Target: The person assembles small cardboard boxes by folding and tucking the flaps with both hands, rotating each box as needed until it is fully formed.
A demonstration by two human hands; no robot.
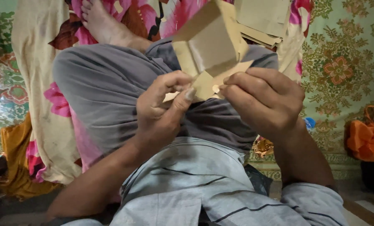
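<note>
Sitting cross-legged on the floor, wearing a pale grey striped shirt point(183, 184) nearest the camera and grey trousers point(107, 83) beyond it. Raising both hands above the lap. Pinching with the left hand point(160, 111), grip closing thumb against forefinger on the lower corner of a folded brown paper envelope point(212, 46). Holding with the right hand point(264, 100), grip clamping the fingers together on the same lower edge, just beside the left thumb, the knuckles facing the camera. Pressing down a small triangular flap where the two hands are meeting; envelope standing up tilted above the hands, its folded side flaps showing, hovering over the knees and touching nothing but the fingers.

Lying under the legs, a cloth with pink flowers point(59, 100) on a cream ground, spreading toward the left edge of the floor. Showing beyond the knee, a bare foot point(101, 21) resting on that cloth. Resting farther off, near the top edge, a stack of flat brown paper sheets point(262, 19), well apart from the hands. Covering the floor to the right, a green patterned mat point(341, 67). Sitting at the right edge, an orange bag point(369, 138); crumpling at the lower left, a mustard-yellow cloth point(15, 167).
</note>
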